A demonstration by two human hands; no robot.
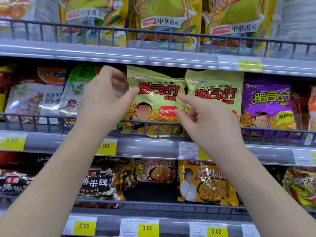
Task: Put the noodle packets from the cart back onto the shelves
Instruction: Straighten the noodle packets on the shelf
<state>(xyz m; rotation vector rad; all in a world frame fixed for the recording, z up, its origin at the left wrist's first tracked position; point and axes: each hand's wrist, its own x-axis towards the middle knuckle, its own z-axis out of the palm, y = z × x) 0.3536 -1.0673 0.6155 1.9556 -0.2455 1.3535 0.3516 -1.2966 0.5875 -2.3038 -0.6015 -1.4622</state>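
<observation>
— While our hands hover mid-frame, where does the pale green noodle packet (154, 101) sit?
— Upright on the middle shelf (153, 147), long axis vertical, print facing us, behind the wire rail (51, 117).
— Our grip?
— Left hand (106, 98) loosely spread, thumb touching its left edge; right hand (208, 120) open, forefinger at its right edge; neither holds it.
— Neighbours?
— A twin packet (215, 94) overlaps right, then a purple packet (268, 106).

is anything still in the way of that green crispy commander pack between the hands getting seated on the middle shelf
Nothing visible blocks it. The green packet already stands behind the wire rail, beside its twin. The left hand and right hand are open at its front.
</observation>
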